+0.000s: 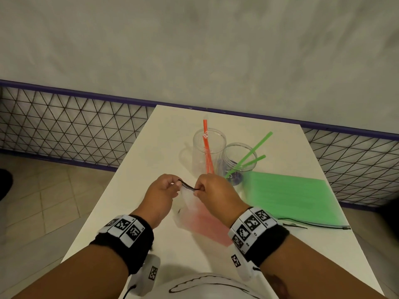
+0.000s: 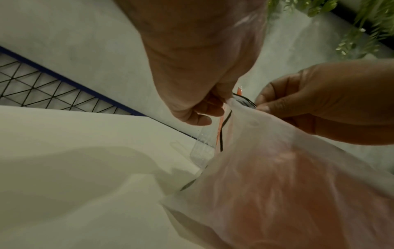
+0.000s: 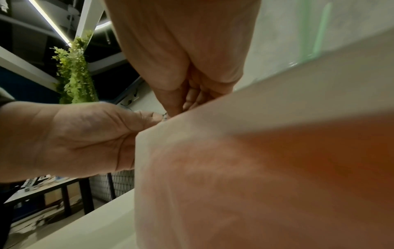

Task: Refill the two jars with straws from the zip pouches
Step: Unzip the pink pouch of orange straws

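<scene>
Pinching red-straw pouch (image 1: 205,221) zip edge, left hand (image 1: 160,194) fingers curled, right hand (image 1: 216,194) likewise

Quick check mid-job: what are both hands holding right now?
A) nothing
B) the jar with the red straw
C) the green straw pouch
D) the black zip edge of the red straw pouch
D: the left hand and right hand pinch the black zip strip of the red straw pouch; the green straw pouch lies untouched on the table.

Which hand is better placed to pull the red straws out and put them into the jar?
Probably the right hand: it pinches the red straw pouch at its zip, nearest the jar with the red straw. The left hand can hold the pouch.
</scene>
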Demonstrator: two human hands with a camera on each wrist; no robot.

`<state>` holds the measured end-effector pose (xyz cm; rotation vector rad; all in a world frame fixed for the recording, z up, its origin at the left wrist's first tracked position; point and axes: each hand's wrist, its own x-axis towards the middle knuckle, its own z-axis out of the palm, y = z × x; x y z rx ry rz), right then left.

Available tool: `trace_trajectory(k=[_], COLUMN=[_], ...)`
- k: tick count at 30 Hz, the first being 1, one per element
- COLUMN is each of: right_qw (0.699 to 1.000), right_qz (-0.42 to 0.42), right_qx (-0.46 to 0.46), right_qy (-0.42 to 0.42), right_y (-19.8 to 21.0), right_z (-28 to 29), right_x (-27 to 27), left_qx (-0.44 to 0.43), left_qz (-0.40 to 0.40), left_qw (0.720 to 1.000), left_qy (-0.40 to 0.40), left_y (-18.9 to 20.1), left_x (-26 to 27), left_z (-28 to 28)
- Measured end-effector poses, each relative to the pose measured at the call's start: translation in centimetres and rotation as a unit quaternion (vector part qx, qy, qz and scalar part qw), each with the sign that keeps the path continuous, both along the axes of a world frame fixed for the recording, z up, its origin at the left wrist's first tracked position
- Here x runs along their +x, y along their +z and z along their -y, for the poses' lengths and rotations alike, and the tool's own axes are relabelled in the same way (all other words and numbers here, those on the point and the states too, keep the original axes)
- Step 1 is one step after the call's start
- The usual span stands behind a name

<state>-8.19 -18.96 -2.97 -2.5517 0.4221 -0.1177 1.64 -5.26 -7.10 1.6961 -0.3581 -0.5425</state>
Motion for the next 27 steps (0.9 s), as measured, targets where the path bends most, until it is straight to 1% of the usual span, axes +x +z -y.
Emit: trace_trajectory(k=[3, 4, 5, 6, 7, 8, 9, 10, 11, 12, 13, 14, 15, 16, 18, 21, 23, 25, 27], right_qw=[0.999, 0.998, 0.997, 0.996, 0.994, 0.992, 0.989, 0.986, 0.982, 0.98, 0.979, 0.978, 0.977, 0.976, 0.973, 0.973, 0.974, 0.974, 0.97], right_qz=[-0.041, -0.053, -0.063, -0.066, -0.066, -0.062, -0.056, -0.046, -0.037, -0.03, -0.024, -0.023, -0.028, -0.035, -0.051, -0.059, -0.055, -0.06, -0.093], right_qx=[-0.025, -0.037, -0.049, -0.063, -0.081, -0.104, -0.13, -0.154, -0.172, -0.181, -0.186, -0.19, -0.193, -0.197, -0.208, -0.213, -0.215, -0.216, -0.224], right_qy=[-0.01, -0.013, -0.013, -0.008, 0.002, 0.016, 0.033, 0.051, 0.064, 0.073, 0.077, 0.08, 0.083, 0.084, 0.081, 0.068, 0.051, 0.023, -0.01], right_y=[-0.6, -0.7, -1.0, -1.1, -1.3, -1.4, -1.5, -1.5, -1.6, -1.7, -1.7, -1.8, -1.9, -1.8, -1.8, -1.5, -1.1, -0.6, 0.0], right_z=[2.0, 2.6, 3.0, 3.2, 3.3, 3.1, 2.7, 2.3, 1.9, 1.5, 1.1, 0.9, 0.7, 0.7, 0.8, 1.1, 1.6, 2.5, 4.2], right_x=[-2.0, -2.6, -3.1, -3.3, -3.3, -3.2, -2.9, -2.7, -2.5, -2.3, -2.2, -2.2, -2.2, -2.4, -2.9, -3.7, -4.4, -5.6, -7.5], left_qx=[-0.006, 0.003, 0.022, 0.039, 0.054, 0.077, 0.113, 0.154, 0.206, 0.253, 0.295, 0.325, 0.345, 0.353, 0.345, 0.333, 0.329, 0.328, 0.334], left_qz=[-0.047, -0.058, -0.048, -0.009, 0.052, 0.136, 0.241, 0.336, 0.395, 0.428, 0.435, 0.429, 0.417, 0.402, 0.372, 0.36, 0.371, 0.364, 0.346], left_qw=[0.997, 0.997, 0.997, 0.999, 0.997, 0.988, 0.962, 0.922, 0.876, 0.83, 0.795, 0.777, 0.771, 0.775, 0.789, 0.788, 0.785, 0.791, 0.797], left_qy=[0.053, 0.058, 0.051, 0.035, 0.013, -0.014, -0.054, -0.114, -0.186, -0.255, -0.303, -0.327, -0.335, -0.336, -0.346, -0.371, -0.371, -0.367, -0.366], left_y=[-0.8, -1.0, -1.1, -1.1, -0.8, -0.4, 0.3, 1.1, 1.9, 2.7, 3.2, 3.4, 3.6, 3.6, 3.6, 3.8, 3.7, 3.7, 3.7], left_x=[0.7, 1.0, 1.0, 1.1, 1.0, 0.9, 0.7, 0.5, 0.2, -0.2, -0.6, -0.8, -0.8, -0.7, -0.4, -0.2, 0.1, 0.7, 1.3], left_z=[-0.2, -0.4, -0.5, -0.4, -0.2, 0.0, 0.4, 0.9, 1.5, 2.2, 2.7, 3.2, 3.5, 3.6, 3.5, 3.2, 3.0, 2.6, 1.9])
